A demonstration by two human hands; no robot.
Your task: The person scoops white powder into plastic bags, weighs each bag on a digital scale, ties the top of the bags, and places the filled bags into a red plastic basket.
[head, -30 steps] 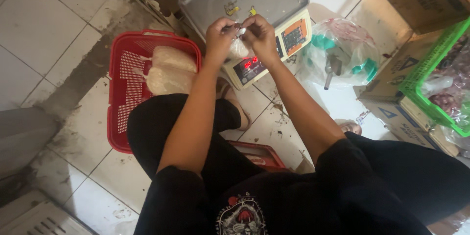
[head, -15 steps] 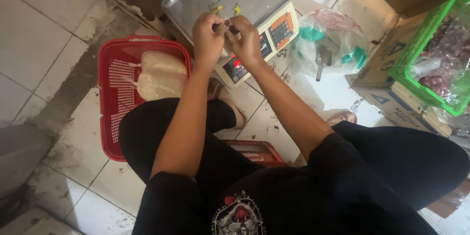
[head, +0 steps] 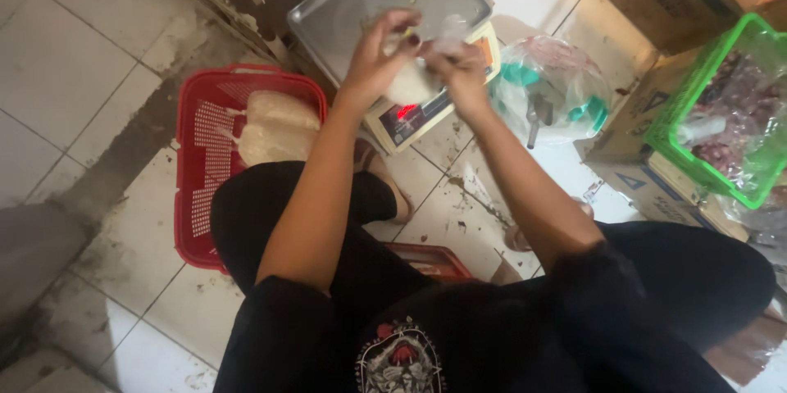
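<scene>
Dim warm indoor light, soft motion blur, murky shadowed edges.

Item: small clear plastic bag [head: 412,81], one unit, filled with a white, pale mass. I see it held up in the air between both hands, the left hand [head: 379,55] gripping it from the left side and the right hand [head: 459,65] pinching at its upper right. The filled lower part bulges round and hangs below the fingers; the top of the bag is gathered between the fingertips and partly blurred, so I cannot tell how it is closed. Position: directly above the front edge of the digital scale [head: 393,12], over its red-lit display, not resting on the steel pan. Contents look soft and opaque; detail too blurred to tell more.
</scene>
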